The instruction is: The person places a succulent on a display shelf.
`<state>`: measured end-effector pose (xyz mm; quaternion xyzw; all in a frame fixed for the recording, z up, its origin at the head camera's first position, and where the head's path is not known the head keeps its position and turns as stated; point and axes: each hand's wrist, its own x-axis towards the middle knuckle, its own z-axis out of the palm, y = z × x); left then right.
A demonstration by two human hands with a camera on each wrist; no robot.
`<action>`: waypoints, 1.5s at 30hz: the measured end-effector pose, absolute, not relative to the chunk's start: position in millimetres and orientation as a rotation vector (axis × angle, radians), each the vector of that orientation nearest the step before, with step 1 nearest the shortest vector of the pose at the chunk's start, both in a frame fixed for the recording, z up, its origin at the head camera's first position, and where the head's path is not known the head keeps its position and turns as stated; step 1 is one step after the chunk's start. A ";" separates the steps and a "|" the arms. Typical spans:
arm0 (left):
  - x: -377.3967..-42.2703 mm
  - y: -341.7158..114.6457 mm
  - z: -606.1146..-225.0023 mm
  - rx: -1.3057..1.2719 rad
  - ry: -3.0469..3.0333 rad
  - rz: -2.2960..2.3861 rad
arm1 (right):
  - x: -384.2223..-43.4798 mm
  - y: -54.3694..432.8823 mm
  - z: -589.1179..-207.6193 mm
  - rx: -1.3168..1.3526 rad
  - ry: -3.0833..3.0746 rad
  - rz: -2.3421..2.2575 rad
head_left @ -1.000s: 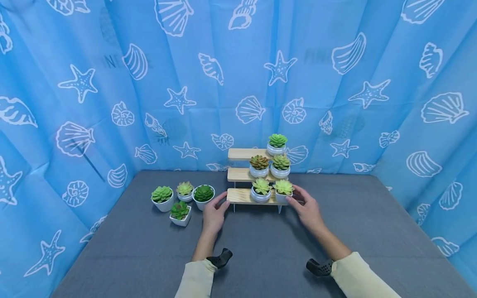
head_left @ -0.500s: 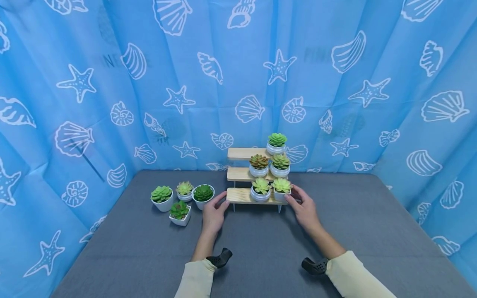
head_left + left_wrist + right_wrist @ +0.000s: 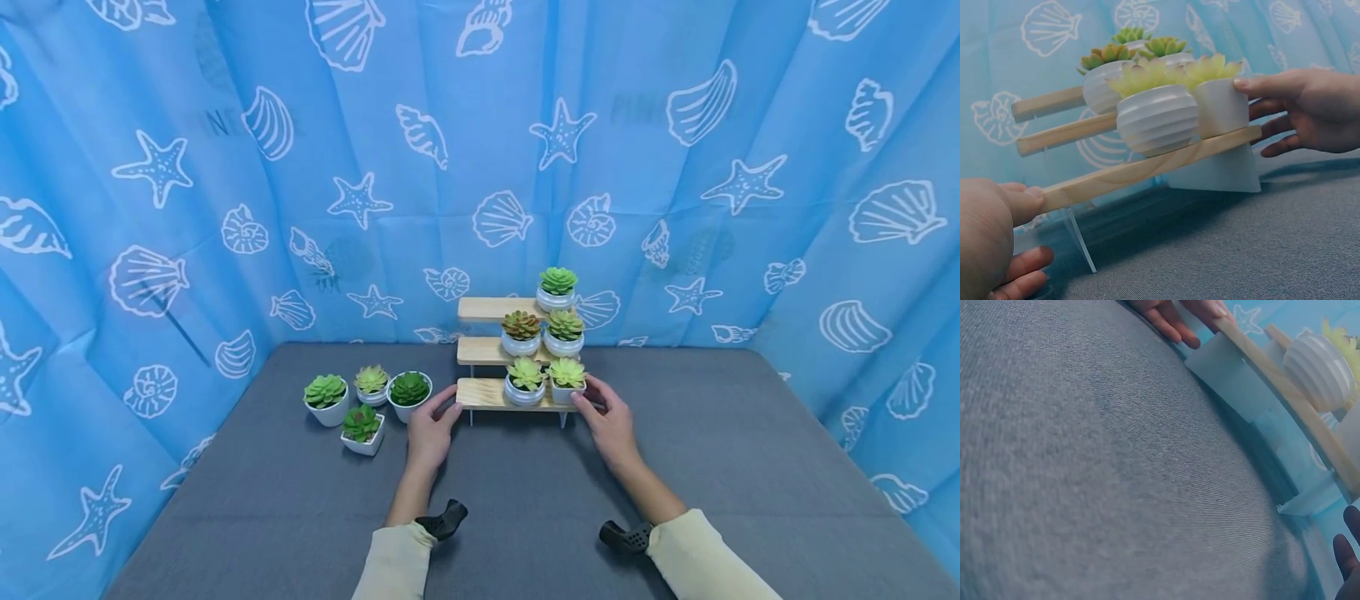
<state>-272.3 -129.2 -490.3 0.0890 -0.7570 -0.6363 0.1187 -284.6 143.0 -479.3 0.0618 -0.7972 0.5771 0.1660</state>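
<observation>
Blue curtains (image 3: 450, 187) back a grey table (image 3: 517, 517) where the right hand (image 3: 613, 423) pinches a plant pot (image 3: 566, 394) just to its left, on the right end of the lowest shelf (image 3: 483, 391), which runs across to the gripping left hand (image 3: 431, 433).

We see a blue curtain (image 3: 480, 179) hanging in folds behind the desk (image 3: 525, 508) and along both its sides, printed in white with starfish (image 3: 562, 133), fan-shaped shells (image 3: 502, 219) and spiral shells (image 3: 591, 222). Faint lettering (image 3: 219, 124) shows towards its upper left. Our desk's surface is grey, with a woven texture.
</observation>
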 end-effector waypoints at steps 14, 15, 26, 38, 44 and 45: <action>-272.5 -128.3 -491.0 0.252 -2.209 -1.835 | -295.3 149.5 -484.6 0.301 -2.387 1.617; -272.6 -128.4 -491.4 0.259 -2.211 -1.834 | -295.9 149.2 -485.1 0.304 -2.391 1.633; -273.1 -128.1 -491.1 0.276 -2.218 -1.842 | -300.7 146.2 -492.4 0.252 -2.429 1.689; -270.0 -126.1 -496.7 0.233 -2.209 -1.839 | -298.4 150.6 -497.0 0.334 -2.448 1.562; -274.1 -129.5 -497.4 0.206 -2.203 -1.812 | -300.4 148.7 -493.5 0.392 -2.457 1.539; -275.1 -130.7 -496.1 0.214 -2.206 -1.809 | -301.8 147.6 -491.8 0.404 -2.463 1.533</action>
